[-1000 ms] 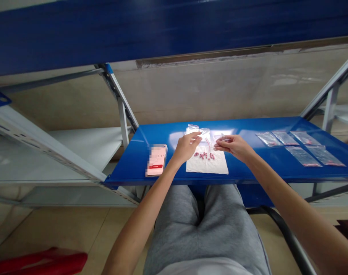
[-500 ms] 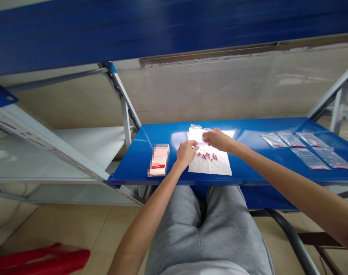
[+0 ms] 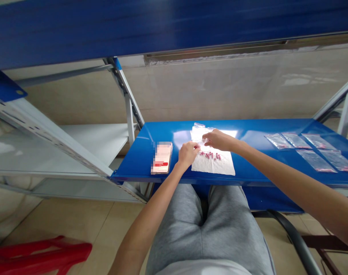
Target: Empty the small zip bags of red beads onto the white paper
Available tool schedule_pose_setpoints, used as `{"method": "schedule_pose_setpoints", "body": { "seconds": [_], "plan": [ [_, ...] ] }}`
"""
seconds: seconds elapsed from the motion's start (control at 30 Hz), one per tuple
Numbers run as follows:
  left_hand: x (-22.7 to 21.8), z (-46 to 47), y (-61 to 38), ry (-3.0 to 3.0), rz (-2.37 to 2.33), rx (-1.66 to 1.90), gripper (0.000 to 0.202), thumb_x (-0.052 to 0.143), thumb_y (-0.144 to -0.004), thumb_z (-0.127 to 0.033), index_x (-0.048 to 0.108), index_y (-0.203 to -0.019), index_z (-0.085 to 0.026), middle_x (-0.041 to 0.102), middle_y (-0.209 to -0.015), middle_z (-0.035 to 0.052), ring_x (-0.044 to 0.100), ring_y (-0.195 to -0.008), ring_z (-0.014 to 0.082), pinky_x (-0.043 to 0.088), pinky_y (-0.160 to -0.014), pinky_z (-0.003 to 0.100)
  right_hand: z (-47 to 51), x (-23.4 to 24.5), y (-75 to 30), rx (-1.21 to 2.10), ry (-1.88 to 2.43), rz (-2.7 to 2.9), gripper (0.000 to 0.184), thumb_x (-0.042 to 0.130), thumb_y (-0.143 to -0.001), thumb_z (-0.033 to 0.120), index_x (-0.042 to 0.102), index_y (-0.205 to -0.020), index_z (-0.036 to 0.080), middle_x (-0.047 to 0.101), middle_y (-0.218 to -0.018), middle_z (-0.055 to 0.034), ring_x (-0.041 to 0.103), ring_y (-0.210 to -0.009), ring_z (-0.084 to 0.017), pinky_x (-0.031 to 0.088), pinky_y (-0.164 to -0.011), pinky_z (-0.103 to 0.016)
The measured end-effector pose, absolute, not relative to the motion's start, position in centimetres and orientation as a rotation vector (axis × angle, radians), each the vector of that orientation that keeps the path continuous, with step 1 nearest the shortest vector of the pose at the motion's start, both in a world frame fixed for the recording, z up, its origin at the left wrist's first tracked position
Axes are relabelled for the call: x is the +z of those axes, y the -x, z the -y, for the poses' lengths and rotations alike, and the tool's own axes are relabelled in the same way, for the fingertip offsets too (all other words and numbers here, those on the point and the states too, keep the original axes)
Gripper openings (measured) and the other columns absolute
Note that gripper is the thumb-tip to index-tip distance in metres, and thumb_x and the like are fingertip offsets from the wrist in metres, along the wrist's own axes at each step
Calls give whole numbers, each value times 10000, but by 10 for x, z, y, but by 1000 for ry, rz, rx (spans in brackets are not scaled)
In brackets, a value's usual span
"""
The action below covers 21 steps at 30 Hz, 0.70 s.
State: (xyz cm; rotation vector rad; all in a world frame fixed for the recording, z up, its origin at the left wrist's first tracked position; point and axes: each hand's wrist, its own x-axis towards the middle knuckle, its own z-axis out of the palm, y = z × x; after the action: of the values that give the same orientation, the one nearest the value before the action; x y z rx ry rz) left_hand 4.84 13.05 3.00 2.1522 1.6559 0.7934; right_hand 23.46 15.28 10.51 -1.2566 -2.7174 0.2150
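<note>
A clear plastic zip bag [image 3: 199, 133] lies crumpled at the far end of a white paper sheet [image 3: 218, 167] on the blue shelf. Small pink-red beads [image 3: 210, 155] sit in a loose cluster on the sheet, just below my hands. My right hand [image 3: 218, 140] grips the bag with its fingertips. My left hand [image 3: 188, 154] is pinched at the bag's lower edge, with a tiny red speck at the fingertips. I cannot tell what those fingers hold.
The blue steel shelf [image 3: 139, 162] carries a phone [image 3: 161, 157] with a pixelated screen to the left. Several sealed bags with red contents [image 3: 315, 160] lie to the right. Grey-trousered knees [image 3: 208, 217] sit below the shelf, and a red plastic object [image 3: 39, 252] rests on the floor.
My right hand has moved left and further onto the clear bag, next to my left hand. The shelf and its contents have shifted slightly right in view.
</note>
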Motion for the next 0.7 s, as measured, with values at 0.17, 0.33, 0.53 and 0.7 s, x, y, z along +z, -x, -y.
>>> {"method": "schedule_pose_setpoints", "body": {
  "seconds": [0.17, 0.33, 0.53, 0.7],
  "plan": [
    [29, -131, -48, -2203, -1648, 791, 199, 639, -914, -243, 827, -964, -204, 775, -1011, 95, 707, -961, 245, 526, -812, 300, -154, 106, -240, 409, 1245, 2632, 94, 708, -896, 183, 746, -980, 165, 746, -719, -54, 657, -640, -170, 380, -601, -261],
    [31, -130, -48, -2214, -1651, 759, 205, 634, -915, -227, 827, -980, -210, 765, -996, 84, 697, -941, 227, 522, -809, 286, -159, 99, -250, 733, 1283, 2443, 203, 787, -846, 336, 733, -975, 189, 759, -755, -36, 676, -558, -139, 446, -542, -228],
    [32, -132, -47, -2213, -1629, 749, 188, 649, -916, -222, 824, -983, -207, 767, -1024, 84, 697, -961, 222, 529, -847, 290, -158, 91, -263, 804, 1267, 2260, 305, 720, -888, 480, 739, -966, 185, 781, -820, -69, 706, -575, -158, 503, -528, -242],
    [32, -134, -47, -2204, -1617, 740, 160, 682, -914, -240, 824, -981, -211, 769, -1025, 81, 698, -958, 214, 534, -872, 297, -156, 87, -271, 697, 1255, 2222, 304, 651, -929, 464, 764, -917, 182, 766, -752, -65, 718, -627, -180, 515, -562, -254]
  ]
}}
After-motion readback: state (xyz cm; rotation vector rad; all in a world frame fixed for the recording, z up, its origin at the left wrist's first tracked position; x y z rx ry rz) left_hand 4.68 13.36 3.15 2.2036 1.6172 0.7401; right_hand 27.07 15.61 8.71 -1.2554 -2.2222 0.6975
